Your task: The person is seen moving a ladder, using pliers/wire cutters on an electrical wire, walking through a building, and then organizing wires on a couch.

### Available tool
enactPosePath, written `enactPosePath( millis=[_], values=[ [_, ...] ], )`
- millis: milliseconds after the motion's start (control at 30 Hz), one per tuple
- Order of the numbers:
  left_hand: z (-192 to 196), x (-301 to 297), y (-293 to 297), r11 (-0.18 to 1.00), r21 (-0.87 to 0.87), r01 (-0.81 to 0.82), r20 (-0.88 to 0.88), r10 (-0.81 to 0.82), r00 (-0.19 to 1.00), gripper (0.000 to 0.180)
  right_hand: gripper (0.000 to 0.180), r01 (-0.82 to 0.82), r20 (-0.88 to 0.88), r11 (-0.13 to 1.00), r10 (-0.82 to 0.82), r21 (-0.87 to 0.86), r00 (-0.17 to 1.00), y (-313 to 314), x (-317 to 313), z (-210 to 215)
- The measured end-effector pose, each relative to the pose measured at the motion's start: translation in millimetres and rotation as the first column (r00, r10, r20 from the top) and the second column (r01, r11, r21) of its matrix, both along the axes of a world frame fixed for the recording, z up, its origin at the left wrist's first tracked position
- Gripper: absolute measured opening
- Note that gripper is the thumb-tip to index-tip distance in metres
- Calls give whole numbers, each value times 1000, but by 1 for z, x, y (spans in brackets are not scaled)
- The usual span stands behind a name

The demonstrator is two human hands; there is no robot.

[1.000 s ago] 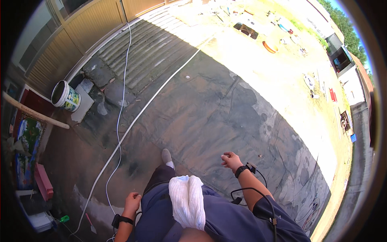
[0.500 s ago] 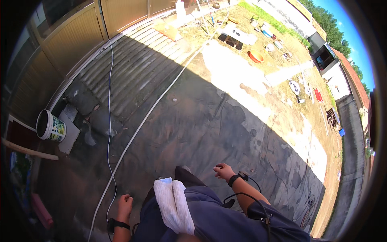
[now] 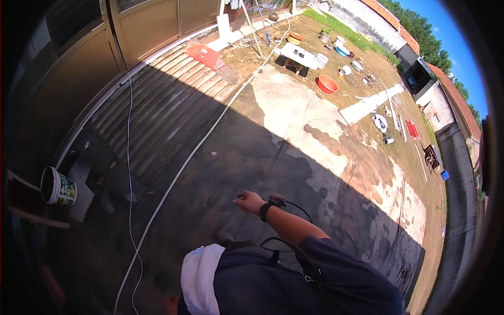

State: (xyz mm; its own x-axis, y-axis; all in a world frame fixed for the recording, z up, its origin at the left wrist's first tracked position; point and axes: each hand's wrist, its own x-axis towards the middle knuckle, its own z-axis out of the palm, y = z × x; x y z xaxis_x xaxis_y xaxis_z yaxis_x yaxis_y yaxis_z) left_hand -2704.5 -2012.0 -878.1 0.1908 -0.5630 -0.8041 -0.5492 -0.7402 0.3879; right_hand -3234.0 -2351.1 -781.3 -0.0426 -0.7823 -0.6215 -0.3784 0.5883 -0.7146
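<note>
A smooth, round, pale hose runs in a long curve over the ground, from the person's side out into the sunlit yard. Right of it, the right hand hangs above the ground, fingers half curled, short of a fist; a black band circles that wrist. Near the hose's lower end, to its right, the left hand is only a dim patch (I cannot tell how its fingers stand). A soft, folded white cloth lies against the dark clothing, also right of the hose. A thin white cable lies left of the hose and crosses it low down.

Further left of it are ridged, grey corrugated sheets and a round plastic bucket, tilted, with a patterned side. Beyond its right side, a flat white tabletop bears small dark objects, near a round orange basin.

Beneath the hose spreads a dark, creased ground sheet, cut diagonally by shadow and sun. Brown ribbed panels wall the yard to the hose's left.
</note>
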Motion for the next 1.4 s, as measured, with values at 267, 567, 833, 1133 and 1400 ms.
enactPosePath(
  millis=[267,567,833,1133,1400],
  values=[
    [27,-33,-68,989,-19,146,70,-145,987,50,55,-1,-87,995,9,101,996,23,-59,-13],
    [133,-104,-112,948,-291,-128,74,156,985,41,49,237,11,948,-245,212,969,41,-105,-21],
    [126,-82,-103,879,-188,-438,5,447,895,34,43,196,38,943,-214,270,976,-14,-67,-33],
    [65,-2,-176,825,-349,-444,2,475,880,25,43,93,9,980,-96,177,995,-134,37,-11],
    [69,52,-397,857,-391,-334,-2,363,932,26,44,159,59,978,-168,134,984,-211,52,9]
  ],
)
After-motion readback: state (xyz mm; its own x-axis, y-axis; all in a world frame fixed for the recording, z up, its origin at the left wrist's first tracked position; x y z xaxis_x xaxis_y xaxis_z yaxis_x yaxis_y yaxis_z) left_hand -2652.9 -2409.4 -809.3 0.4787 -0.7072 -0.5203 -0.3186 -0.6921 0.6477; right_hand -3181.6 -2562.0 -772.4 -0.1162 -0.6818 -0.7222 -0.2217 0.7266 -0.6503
